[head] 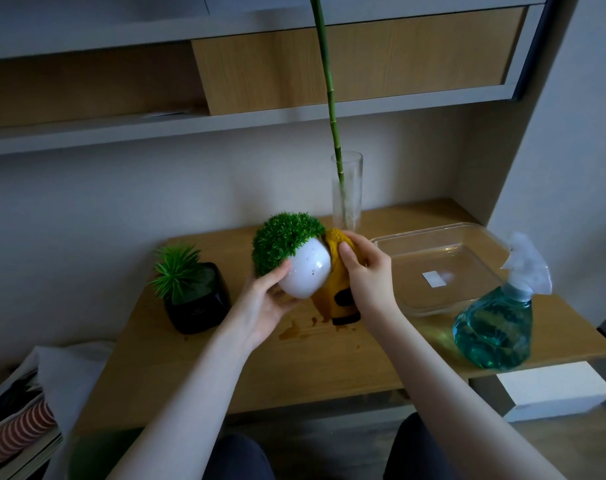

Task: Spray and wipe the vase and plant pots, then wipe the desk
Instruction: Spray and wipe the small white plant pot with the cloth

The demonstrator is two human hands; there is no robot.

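Observation:
My left hand grips a round white pot with a green bushy plant, tilted and lifted above the wooden desk. My right hand holds a yellow cloth pressed against the pot's right side; the cloth hangs down to the desk. Behind them stands a tall clear glass vase with a long green stem. A black square pot with a spiky green plant sits at the left. A spray bottle of blue-green liquid stands at the right. Wet spots lie on the desk under the pot.
A clear rectangular dish sits between the vase and the spray bottle. Shelves and a wooden cupboard hang above the desk. Stacked magazines and a white cloth lie at the lower left, a white box at the lower right.

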